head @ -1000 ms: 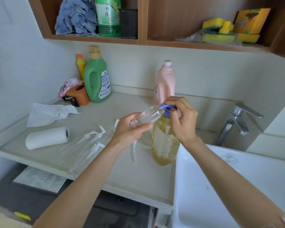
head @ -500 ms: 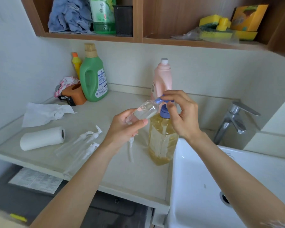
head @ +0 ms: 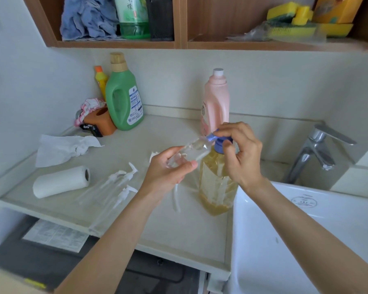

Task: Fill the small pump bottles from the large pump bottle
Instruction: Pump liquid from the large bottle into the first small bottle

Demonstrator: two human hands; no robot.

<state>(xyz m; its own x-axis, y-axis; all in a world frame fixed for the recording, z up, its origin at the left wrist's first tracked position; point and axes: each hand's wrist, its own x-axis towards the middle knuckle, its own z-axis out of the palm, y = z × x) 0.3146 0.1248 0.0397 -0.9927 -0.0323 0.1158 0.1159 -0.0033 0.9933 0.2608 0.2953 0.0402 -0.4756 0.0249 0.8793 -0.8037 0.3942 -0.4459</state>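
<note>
I'm looking at a home laundry or wash corner — a white sink (head: 306, 240) with a chrome faucet (head: 319, 149), detergent bottles (head: 123, 98) on the counter (head: 179, 225), sponges (head: 289, 15) shelved above.

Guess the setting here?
Probably a home laundry or utility nook: a white ceramic sink with a chrome tap, a green detergent jug, and a wooden shelf holding yellow sponges.

Left hand (head: 170, 166) fingers curled in a grip; right hand (head: 240, 153) fingers seemingly pinching, both raised.
</note>
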